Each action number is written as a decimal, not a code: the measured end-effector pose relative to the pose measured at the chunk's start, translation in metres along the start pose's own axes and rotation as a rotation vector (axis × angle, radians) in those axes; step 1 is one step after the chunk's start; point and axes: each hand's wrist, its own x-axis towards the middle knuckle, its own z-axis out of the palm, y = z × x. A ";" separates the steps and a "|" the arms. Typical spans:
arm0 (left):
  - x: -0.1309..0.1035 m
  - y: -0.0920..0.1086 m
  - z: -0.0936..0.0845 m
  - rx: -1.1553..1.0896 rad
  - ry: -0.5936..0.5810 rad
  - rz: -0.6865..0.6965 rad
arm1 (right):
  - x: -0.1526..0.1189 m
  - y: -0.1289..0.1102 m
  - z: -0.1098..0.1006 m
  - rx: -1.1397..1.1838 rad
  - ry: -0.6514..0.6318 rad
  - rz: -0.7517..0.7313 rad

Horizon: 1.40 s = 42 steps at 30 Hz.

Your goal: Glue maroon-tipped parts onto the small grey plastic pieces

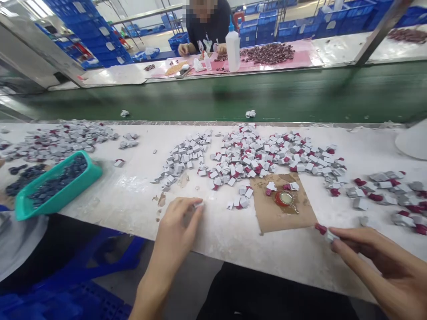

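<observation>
My left hand (180,224) is at the table's front edge, thumb and forefinger pinching a small white plastic piece (199,205). Over on the right, my right hand (376,258) grips a small white-and-maroon plastic part (326,232) between thumb and fingertips, its maroon end pointing left. Between the hands lies a brown cardboard square (267,215). On it sits a small round red-rimmed cap (285,198) in a wet amber patch, with a few white-and-maroon parts beside it. Behind the cardboard spreads a large heap of similar parts (253,155); a mostly white heap (187,153) lies left of it.
A teal tray (56,186) of dark pieces stands at the left. More parts (383,191) lie at the right. Beyond the table runs a green conveyor belt (200,100) with two small pieces on it. Across it, a person (210,26) works near a white bottle (232,49).
</observation>
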 end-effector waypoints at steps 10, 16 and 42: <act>-0.007 0.002 0.023 0.062 -0.097 0.331 | 0.050 -0.053 0.044 0.189 -0.019 -0.084; -0.021 0.002 0.032 0.076 0.084 0.086 | 0.052 -0.058 0.043 0.150 -0.056 -0.092; 0.010 0.137 0.082 -1.129 -0.596 -0.056 | 0.044 -0.061 0.038 0.818 -0.129 0.259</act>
